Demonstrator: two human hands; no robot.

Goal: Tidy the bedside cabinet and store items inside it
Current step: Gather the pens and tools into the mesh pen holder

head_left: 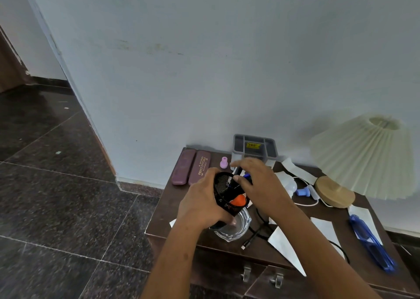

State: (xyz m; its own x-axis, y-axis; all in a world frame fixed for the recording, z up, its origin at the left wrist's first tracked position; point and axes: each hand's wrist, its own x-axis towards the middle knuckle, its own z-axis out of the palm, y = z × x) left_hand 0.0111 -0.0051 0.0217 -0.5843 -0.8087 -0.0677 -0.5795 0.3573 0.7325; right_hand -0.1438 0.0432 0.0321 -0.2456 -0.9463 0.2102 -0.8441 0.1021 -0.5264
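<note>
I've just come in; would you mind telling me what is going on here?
A person is tidying a cluttered bedside cabinet. The left hand holds a black mesh cup tilted above a glass ashtray; the right hand is at the cup's mouth, grip unclear. On top sit cases, papers and a lamp.

Left hand (202, 204) curled; right hand (259, 185) arched.
</note>
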